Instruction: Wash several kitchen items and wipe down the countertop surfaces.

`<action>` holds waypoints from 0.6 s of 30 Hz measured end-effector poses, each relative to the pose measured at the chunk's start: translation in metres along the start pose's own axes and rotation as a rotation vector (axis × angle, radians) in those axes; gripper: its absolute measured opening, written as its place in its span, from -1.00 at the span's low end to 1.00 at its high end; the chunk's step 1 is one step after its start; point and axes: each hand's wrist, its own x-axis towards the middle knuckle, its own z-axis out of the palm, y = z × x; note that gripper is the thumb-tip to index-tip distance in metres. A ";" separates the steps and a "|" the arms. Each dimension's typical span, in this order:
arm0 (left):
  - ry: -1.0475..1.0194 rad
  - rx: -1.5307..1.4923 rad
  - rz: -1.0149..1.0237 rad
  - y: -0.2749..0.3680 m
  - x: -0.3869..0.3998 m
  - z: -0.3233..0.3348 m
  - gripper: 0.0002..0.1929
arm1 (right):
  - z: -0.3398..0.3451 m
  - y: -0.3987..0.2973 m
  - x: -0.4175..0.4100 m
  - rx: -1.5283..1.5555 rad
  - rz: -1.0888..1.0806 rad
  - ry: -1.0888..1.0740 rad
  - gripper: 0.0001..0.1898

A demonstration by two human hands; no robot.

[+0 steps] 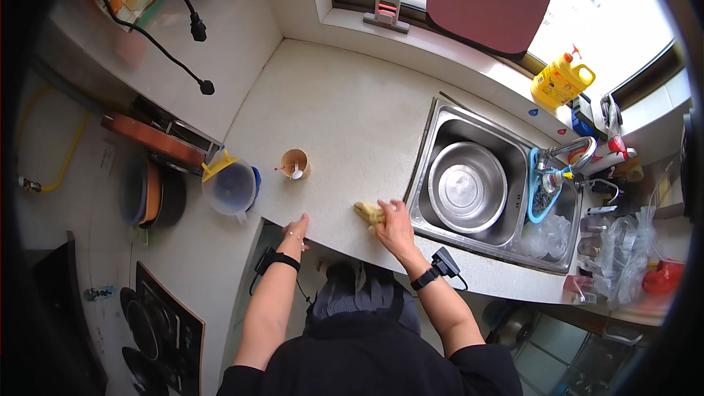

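Note:
My right hand presses a crumpled yellowish cloth onto the pale countertop, left of the sink. At the counter's front edge rests my left hand, with its fingers apart and nothing visible in it. Some of its fingers are hard to make out against the edge. Beyond the left hand stands a tan cup with a white spoon-like piece and a thin red-tipped stick in it. A translucent plastic jug with a blue part is farther left, a yellow piece lying across its rim.
To the right is a steel sink holding a metal basin, with a faucet and a blue caddy. A yellow detergent jug stands on the sill. Power cords hang at upper left; a cooktop lies lower left.

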 end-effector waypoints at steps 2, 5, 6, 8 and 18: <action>-0.034 -0.001 0.016 -0.002 0.004 -0.002 -0.28 | 0.010 -0.001 -0.007 -0.073 -0.100 -0.012 -0.51; -0.056 -0.002 0.019 -0.005 0.013 -0.002 -0.26 | 0.014 -0.020 -0.034 -0.074 -0.303 -0.175 -0.51; -0.106 0.008 0.055 -0.004 0.016 -0.004 -0.23 | 0.013 -0.014 -0.045 -0.065 -0.298 -0.199 -0.52; -0.253 0.000 0.067 -0.002 0.014 -0.006 -0.22 | 0.001 0.014 -0.072 -0.070 -0.235 -0.142 -0.54; -0.258 -0.519 0.059 -0.067 -0.014 -0.035 -0.44 | -0.163 0.258 -0.256 -0.530 0.993 0.253 -0.56</action>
